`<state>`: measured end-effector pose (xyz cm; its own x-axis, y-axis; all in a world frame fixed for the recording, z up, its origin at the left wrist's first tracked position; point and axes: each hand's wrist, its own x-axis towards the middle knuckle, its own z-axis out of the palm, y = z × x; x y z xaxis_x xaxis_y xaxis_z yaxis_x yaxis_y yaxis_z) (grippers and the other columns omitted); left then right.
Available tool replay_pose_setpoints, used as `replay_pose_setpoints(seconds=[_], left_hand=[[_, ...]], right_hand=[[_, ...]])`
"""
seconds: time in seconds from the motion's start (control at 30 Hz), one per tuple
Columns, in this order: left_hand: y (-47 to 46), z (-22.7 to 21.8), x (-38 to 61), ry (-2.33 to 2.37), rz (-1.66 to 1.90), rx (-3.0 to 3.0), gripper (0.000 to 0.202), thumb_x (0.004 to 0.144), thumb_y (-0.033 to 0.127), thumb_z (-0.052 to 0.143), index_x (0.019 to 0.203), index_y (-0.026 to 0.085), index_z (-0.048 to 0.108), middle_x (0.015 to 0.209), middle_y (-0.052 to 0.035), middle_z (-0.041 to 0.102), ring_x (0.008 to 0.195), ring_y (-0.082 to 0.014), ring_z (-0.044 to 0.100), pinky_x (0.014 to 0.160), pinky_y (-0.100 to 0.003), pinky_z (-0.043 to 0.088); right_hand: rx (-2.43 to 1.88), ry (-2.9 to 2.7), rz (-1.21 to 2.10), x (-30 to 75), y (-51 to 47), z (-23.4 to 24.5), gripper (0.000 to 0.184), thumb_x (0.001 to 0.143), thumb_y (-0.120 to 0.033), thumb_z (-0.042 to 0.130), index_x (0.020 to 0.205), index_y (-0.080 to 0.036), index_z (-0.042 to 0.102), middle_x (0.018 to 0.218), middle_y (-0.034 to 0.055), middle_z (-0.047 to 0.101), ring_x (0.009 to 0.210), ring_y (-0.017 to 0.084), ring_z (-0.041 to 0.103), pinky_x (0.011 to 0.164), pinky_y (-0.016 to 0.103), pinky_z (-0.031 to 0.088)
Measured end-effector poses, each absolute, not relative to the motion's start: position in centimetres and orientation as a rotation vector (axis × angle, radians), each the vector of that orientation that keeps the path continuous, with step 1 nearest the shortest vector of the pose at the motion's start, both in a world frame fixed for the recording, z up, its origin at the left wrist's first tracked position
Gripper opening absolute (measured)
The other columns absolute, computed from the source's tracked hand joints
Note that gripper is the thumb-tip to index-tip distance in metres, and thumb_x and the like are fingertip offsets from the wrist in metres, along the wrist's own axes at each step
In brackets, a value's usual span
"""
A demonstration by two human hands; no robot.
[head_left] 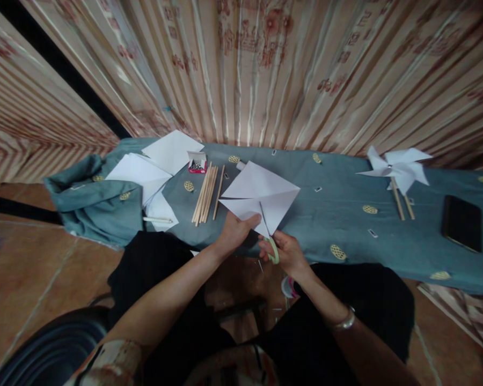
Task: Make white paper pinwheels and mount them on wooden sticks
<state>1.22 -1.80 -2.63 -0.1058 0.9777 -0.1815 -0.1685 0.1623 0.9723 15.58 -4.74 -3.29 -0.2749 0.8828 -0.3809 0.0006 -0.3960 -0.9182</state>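
Observation:
A white paper square is held above the green cloth, turned like a diamond, with one slit running in from its left corner. My left hand pinches its lower left edge, thumb on top. In my right hand are scissors with pale green handles, fingers through the loops. Their blade lies across the paper from the near corner toward the middle. Left of the paper lie several wooden sticks and a small open box of tiny metal pieces.
White paper sheets lie on the cloth-covered table at the left. Paper pinwheels on sticks and a black phone rest at the right. A pleated curtain hangs behind. A roll of tape is below the table edge.

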Motion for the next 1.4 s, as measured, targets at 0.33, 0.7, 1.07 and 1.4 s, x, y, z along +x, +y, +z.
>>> replay_pose_setpoints(seconds=[0.33,0.7,1.07,1.4], left_hand=[[-1.8,-2.5,1.2,1.250,1.242,0.906,0.025,0.062,0.030,0.070,0.080,0.013,0.066,0.079,-0.0042,0.068,0.071,-0.0163,0.059,0.070,-0.029,0.048],[0.3,-2.6,-0.9,1.292,1.468,0.840,0.034,0.060,0.026,0.073,0.091,0.015,0.068,0.096,-0.0078,0.071,0.087,-0.0214,0.064,0.084,-0.035,0.049],[0.3,-1.9,-2.7,1.353,1.335,1.053,0.040,0.057,0.026,0.076,0.096,0.017,0.068,0.100,-0.0080,0.072,0.093,-0.0261,0.065,0.088,-0.040,0.050],[-1.1,-2.8,-1.8,1.143,0.955,1.082,0.037,0.053,0.020,0.076,0.089,0.013,0.068,0.087,-0.0047,0.072,0.080,-0.0200,0.065,0.078,-0.031,0.050]], right_hand=[[-1.324,-1.175,1.746,15.7,-4.7,-3.3,0.046,0.056,-0.051,0.079,0.081,-0.016,0.065,0.051,-0.0011,0.061,0.042,0.011,0.052,0.039,0.021,0.037],[-1.208,-1.391,2.019,18.1,-4.4,-2.4,0.045,0.071,-0.055,0.070,0.090,-0.016,0.061,0.067,0.0020,0.067,0.054,0.011,0.058,0.045,0.019,0.041],[-1.304,-1.162,1.647,24.2,-1.1,-0.7,0.049,0.059,-0.055,0.080,0.088,-0.018,0.065,0.066,0.0018,0.067,0.055,0.011,0.055,0.047,0.021,0.038],[-1.260,-0.962,1.478,23.5,0.5,-1.6,0.053,0.051,-0.058,0.082,0.084,-0.020,0.067,0.063,-0.0022,0.061,0.051,0.010,0.049,0.046,0.023,0.037]])
